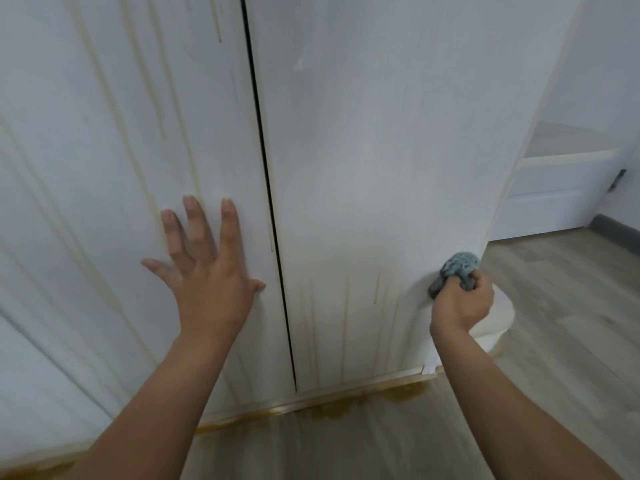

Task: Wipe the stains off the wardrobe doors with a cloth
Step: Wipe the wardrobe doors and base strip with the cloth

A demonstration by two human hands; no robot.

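Fingers (482, 278) of right hand (462, 303) curl round cloth (462, 263).

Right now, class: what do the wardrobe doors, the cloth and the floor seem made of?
Wardrobe doors: probably painted or laminated board, matte white, flat and smooth. Cloth: seemingly nubby blue-grey microfibre, bunched in the right hand. Floor: wood-look planks, possibly laminate; grain lines show.

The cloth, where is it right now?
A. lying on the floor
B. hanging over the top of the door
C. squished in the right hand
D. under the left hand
C: the right hand grips the bunched blue cloth low against the right door, while the left hand lies flat with nothing in it on the left door.
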